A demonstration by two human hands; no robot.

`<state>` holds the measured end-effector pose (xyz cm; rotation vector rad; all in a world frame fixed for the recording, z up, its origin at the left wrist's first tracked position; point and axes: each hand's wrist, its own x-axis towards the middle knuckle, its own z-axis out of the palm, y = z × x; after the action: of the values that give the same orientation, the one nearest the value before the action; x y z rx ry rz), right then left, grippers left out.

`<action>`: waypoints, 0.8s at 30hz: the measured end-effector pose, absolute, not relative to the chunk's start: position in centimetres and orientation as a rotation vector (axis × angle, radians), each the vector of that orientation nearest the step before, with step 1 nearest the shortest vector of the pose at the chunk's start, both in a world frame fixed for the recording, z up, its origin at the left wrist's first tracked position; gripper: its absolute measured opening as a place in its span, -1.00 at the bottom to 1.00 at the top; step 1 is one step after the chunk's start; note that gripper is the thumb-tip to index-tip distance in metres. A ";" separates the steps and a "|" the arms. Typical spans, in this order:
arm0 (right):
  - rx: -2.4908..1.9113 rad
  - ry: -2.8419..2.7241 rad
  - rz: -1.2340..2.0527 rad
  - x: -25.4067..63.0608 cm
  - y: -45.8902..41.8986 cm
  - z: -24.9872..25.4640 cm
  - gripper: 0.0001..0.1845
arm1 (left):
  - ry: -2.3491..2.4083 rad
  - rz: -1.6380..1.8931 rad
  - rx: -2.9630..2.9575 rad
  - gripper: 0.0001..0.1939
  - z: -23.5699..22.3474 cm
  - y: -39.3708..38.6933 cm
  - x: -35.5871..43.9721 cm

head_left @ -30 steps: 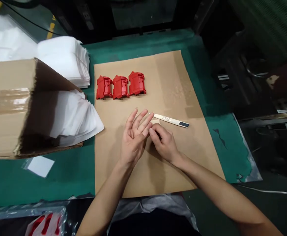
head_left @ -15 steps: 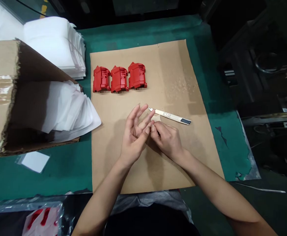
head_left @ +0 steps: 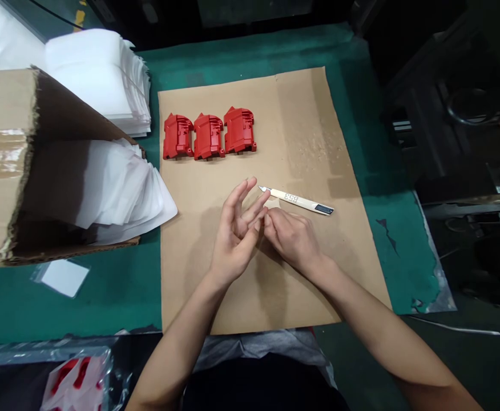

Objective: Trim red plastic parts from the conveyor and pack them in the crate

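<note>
My left hand (head_left: pixel 234 237) is turned palm inward with its fingers spread, its thumb and index fingertip meeting my right hand (head_left: pixel 291 237). The right fingers are closed in a pinch at those left fingertips; whatever is between them is too small or hidden to make out. A small pale beige piece (head_left: pixel 272 203) shows just behind the right fingers, and I cannot tell if it is held or lying down. Just beyond the hands lies a cream-coloured utility knife (head_left: pixel 295 199) marked B53, its blade end to the left. Three red plastic housings (head_left: pixel 208 137) stand in a row farther back.
Brown cardboard (head_left: pixel 318 131) covers part of the green table (head_left: pixel 125 302). On the left, an open carton (head_left: pixel 1 165) holds white foam sleeves (head_left: pixel 117 188), with a stack of white sleeves (head_left: pixel 91 68) behind it. A bin at lower left contains a wrapped red part (head_left: pixel 76 379).
Both hands stay nearly in place, touching at the fingertips. The view shifts very slightly; the housings and the utility knife stay where they were.
</note>
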<state>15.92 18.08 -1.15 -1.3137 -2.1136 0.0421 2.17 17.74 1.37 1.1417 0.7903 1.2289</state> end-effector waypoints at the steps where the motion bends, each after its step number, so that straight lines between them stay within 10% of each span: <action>1: -1.303 -2.124 0.045 15.9 18.1 -1.2 -0.63 | 0.786 1.231 1.142 -0.47 1.3 17.8 2.1; 24: -1.354 -2.106 -0.112 15.8 18.0 -0.7 -0.64 | 0.820 1.280 1.195 -0.49 1.4 17.8 2.2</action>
<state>15.79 18.02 -0.74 -1.3539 -2.1056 -0.1119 2.21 17.82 1.38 1.1951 0.8195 1.2799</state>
